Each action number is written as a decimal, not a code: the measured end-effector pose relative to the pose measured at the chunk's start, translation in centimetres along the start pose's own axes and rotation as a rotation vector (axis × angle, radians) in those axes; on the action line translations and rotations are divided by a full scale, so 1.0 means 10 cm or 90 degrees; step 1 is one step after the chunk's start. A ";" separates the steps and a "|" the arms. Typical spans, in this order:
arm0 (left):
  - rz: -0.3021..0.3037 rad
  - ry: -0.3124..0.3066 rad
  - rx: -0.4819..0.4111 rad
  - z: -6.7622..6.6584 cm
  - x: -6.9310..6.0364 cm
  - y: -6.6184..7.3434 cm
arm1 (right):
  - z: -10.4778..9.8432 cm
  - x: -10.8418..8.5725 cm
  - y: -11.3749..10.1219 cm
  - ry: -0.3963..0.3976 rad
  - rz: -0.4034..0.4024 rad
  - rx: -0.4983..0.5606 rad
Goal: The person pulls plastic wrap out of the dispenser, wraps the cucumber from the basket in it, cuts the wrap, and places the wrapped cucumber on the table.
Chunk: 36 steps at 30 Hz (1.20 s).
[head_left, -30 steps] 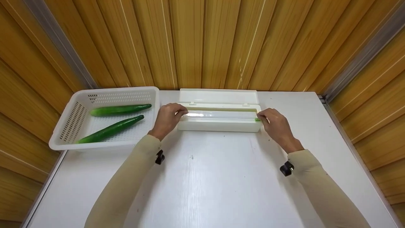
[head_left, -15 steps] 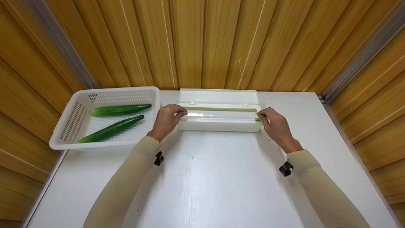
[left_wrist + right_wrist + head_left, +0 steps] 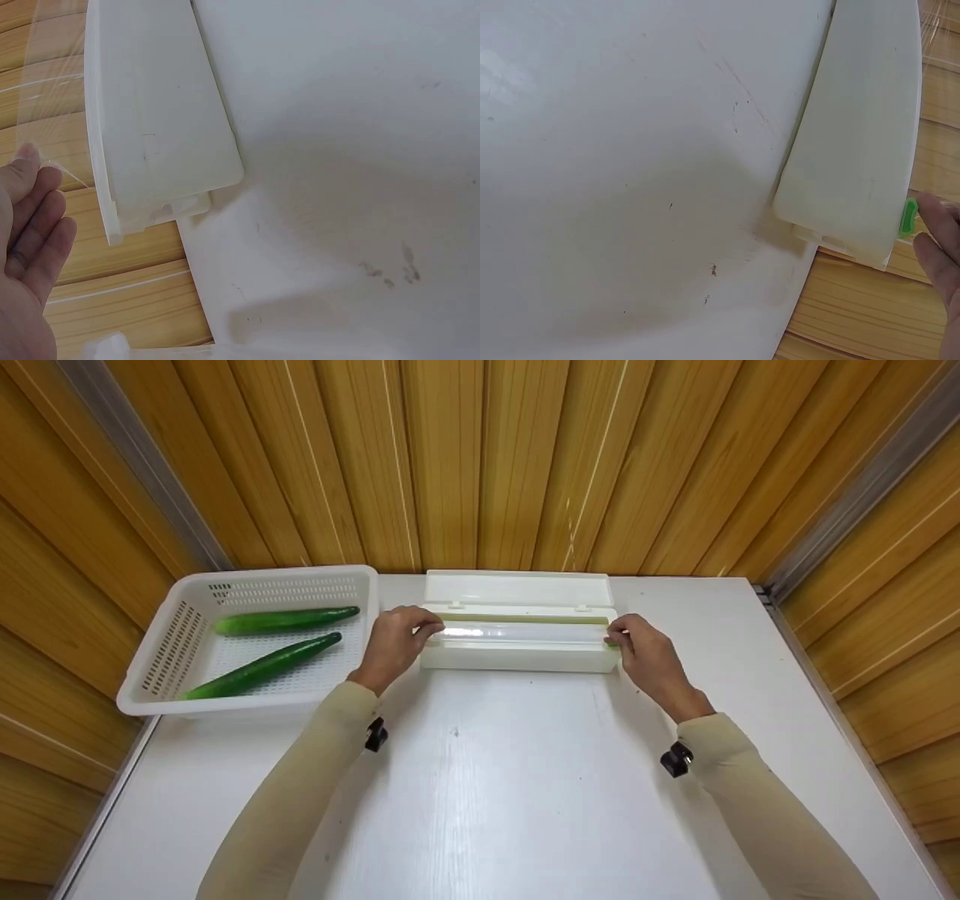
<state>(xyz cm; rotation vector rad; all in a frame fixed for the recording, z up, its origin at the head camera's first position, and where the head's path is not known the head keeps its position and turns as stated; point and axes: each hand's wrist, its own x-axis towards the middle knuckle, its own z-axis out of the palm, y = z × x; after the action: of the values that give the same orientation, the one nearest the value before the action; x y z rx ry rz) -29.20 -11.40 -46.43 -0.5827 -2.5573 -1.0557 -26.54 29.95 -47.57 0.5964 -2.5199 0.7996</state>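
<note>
A white cling film box (image 3: 517,660) lies near the far edge of the table, its lid (image 3: 517,587) tipped back. Clear cling film (image 3: 517,631) stretches across its top. At the box's left end, my left hand (image 3: 394,645) pinches the film's corner between thumb and forefinger; the left wrist view shows the pinched film (image 3: 49,112) too. My right hand (image 3: 654,660) is at the other end, its thumb and fingertips on a small green slide cutter (image 3: 908,217). In the head view those fingers mostly cover the cutter.
A white perforated basket (image 3: 247,706) stands left of the box, close to my left hand. Two cucumbers (image 3: 289,620) lie inside it. Wood-patterned panels (image 3: 517,465) rise behind the white table (image 3: 510,795).
My right hand has shifted slightly left, and its fingers now cover more of the green slide cutter. The left hand and the film it pinches have hardly moved.
</note>
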 end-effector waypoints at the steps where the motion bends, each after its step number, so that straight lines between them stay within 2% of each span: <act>1: -0.001 -0.001 0.000 0.00 0.00 0.00 | -0.01 0.00 0.00 0.004 -0.014 -0.017; 5: -0.007 -0.007 0.000 0.00 0.00 0.01 | -0.02 0.01 0.01 0.023 -0.056 -0.063; 10: -0.017 -0.017 -0.001 0.01 0.00 0.02 | -0.03 0.00 0.02 0.021 -0.052 -0.063; 18: 0.044 0.005 0.022 -0.01 -0.01 0.02 | -0.05 -0.04 0.05 0.045 -0.105 -0.062; 24: 0.050 0.006 0.018 -0.04 -0.03 0.03 | -0.04 -0.09 0.05 0.059 -0.129 -0.066; 36: 0.067 -0.015 0.032 -0.06 -0.12 0.04 | -0.01 -0.23 0.05 0.052 -0.155 -0.076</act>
<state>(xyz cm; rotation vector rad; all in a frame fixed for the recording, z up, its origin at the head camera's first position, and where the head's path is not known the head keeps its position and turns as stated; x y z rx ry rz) -27.89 -11.89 -46.34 -0.7127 -2.5343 -0.9522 -24.89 31.05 -48.90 0.7936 -2.3447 0.5690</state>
